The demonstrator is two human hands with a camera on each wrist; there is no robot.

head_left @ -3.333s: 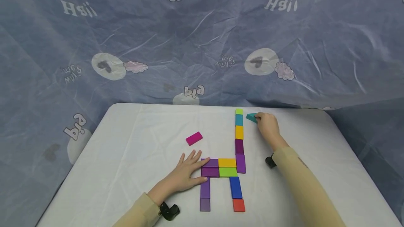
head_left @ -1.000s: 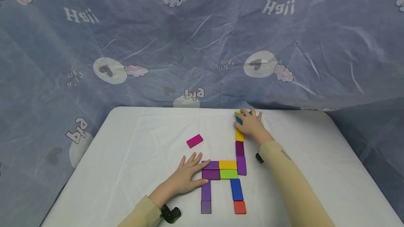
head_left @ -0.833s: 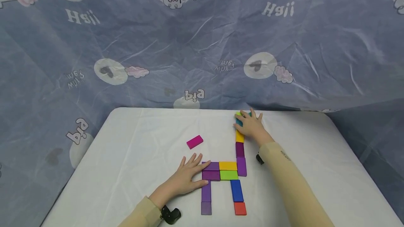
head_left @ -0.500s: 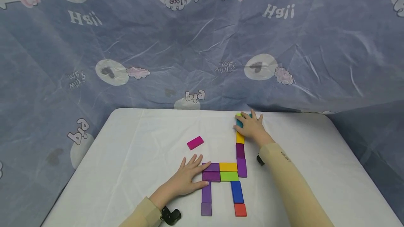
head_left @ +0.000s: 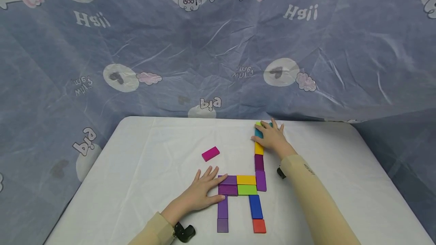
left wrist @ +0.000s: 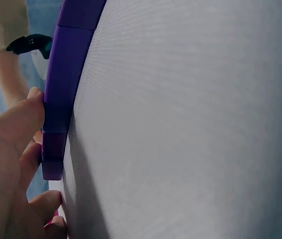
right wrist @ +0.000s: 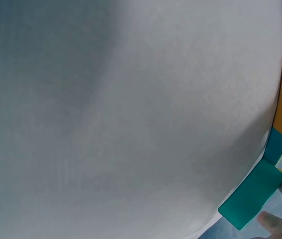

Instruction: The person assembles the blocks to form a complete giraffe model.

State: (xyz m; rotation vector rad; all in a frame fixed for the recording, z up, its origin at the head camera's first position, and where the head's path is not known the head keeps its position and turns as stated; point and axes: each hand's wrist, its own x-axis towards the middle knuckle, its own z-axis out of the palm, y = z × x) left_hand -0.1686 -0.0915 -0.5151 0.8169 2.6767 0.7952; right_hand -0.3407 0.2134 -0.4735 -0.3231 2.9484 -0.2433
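Observation:
Flat coloured blocks lie in a joined figure on the white table. My left hand (head_left: pixel 197 196) is spread at its left side, index fingertip on an upper purple block (head_left: pixel 229 180) and thumb at the top of a purple leg block (head_left: pixel 223 208). In the left wrist view the thumb (left wrist: pixel 34 107) presses the block edge. My right hand (head_left: pixel 272 139) lies with spread fingers over the far end of the column, partly hiding its teal block (head_left: pixel 259 133) and lime block (head_left: pixel 257 123). Another teal block (right wrist: pixel 250 194) slants out from the column's end, beside the right fingers.
A loose magenta block (head_left: pixel 210 154) lies left of the column. Yellow (head_left: pixel 246 180), lime (head_left: pixel 247 189), blue (head_left: pixel 256 207) and red (head_left: pixel 259 226) blocks belong to the figure. A patterned blue-grey sheet (head_left: pixel 218 41) hangs behind the table's far edge.
The right hand has brought the teal block it pinched leftward to the column's far end, and its fingers have spread. The left hand stays put. Over the last second almost nothing moved.

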